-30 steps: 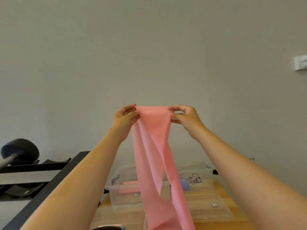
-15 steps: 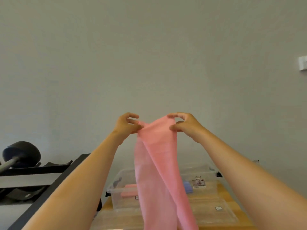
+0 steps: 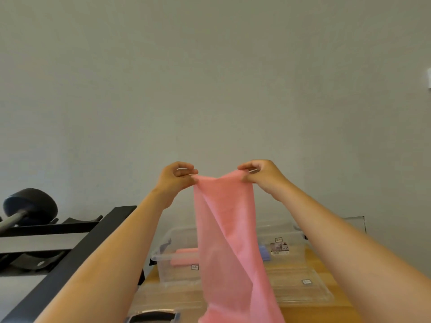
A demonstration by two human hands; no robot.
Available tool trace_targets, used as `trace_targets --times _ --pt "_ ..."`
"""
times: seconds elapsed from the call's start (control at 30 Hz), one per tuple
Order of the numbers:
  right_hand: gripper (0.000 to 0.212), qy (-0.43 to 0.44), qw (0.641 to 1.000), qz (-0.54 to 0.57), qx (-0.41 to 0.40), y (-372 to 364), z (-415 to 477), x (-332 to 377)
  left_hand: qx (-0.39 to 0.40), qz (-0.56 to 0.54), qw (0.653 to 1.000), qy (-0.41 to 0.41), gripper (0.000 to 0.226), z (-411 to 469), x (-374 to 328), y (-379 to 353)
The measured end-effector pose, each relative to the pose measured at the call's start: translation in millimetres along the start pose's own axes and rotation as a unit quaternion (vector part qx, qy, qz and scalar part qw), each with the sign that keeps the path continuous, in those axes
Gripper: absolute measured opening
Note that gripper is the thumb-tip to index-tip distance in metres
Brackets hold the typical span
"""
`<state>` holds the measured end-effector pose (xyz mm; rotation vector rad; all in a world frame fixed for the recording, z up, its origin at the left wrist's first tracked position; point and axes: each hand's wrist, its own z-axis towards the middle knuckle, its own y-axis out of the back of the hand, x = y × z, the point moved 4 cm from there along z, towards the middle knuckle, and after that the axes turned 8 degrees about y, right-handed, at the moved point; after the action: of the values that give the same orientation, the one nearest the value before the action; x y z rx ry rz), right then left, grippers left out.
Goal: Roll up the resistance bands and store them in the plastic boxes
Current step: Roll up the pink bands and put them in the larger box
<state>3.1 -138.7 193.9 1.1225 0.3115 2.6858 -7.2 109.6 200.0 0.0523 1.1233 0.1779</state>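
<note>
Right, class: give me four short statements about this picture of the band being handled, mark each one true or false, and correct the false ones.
1. The left hand and right hand both pinch the top edge of the pink band. True.
2. The pink band is rolled up tight. False: it hangs loose and unrolled.
3. A rolled pink band lies in the clear box. True.
4. The dumbbell lies inside a plastic box. False: it rests on the black rack at the left.

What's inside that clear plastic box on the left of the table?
A rolled pink band lies inside the clear plastic box. The hanging pink resistance band covers its right part, hiding the rest.
</note>
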Motion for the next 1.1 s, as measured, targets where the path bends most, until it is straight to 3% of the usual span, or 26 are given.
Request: trace_targets --times 0.07,0.23,0.33,0.37,0.43,0.5,0.53,0.63,0.83,0.9,1.0,1.1 --pt "0.031 -0.007 0.999 -0.032 0.002 1 -2 -3 -0.013 0.059 0.998 -0.024 0.027 0 0 1" --pt "0.013 0.008 0.992 -0.127 -0.001 6 -4 0 -0.024 0.218 0.973 -0.079 0.022 2 -3 0" --pt "0.011 0.008 0.988 -0.157 -0.005 9 -4 4 -0.017 0.263 0.961 -0.088 0.020 0 -10 -3" --pt "0.009 0.002 0.992 -0.125 -0.001 11 -5 7 -0.013 0.244 0.966 -0.085 0.017 -1 -14 -3" --pt "0.010 -0.010 0.998 0.054 0.030 14 -7 16 0.039 0.110 0.992 -0.057 0.009 -6 -21 -3" --pt "0.015 -0.025 0.970 0.235 0.056 14 -8 26 0.104 -0.047 0.993 -0.014 0.010 -10 -24 -4" --pt "0.016 -0.023 0.970 0.235 0.055 14 -6 27 0.103 -0.052 0.993 -0.012 0.011 -10 -23 -4" --pt "0.009 -0.042 0.999 0.020 0.028 15 -7 18 0.001 0.071 0.997 -0.020 0.010 -7 -14 2" --pt "0.005 -0.055 0.998 0.007 -0.007 12 -13 7 -0.006 0.078 0.997 -0.023 0.011 -10 -4 5" --pt "0.013 -0.056 0.996 0.065 0.017 10 -14 11 0.022 0.036 0.999 -0.011 0.011 -11 -5 5" --pt "0.023 -0.059 0.944 0.301 0.118 5 -22 23 0.195 -0.173 0.965 0.025 0.025 -20 -10 -2" --pt "0.024 -0.049 0.941 0.308 0.130 -3 -24 24 0.197 -0.192 0.961 0.037 0.028 -22 -8 -6"
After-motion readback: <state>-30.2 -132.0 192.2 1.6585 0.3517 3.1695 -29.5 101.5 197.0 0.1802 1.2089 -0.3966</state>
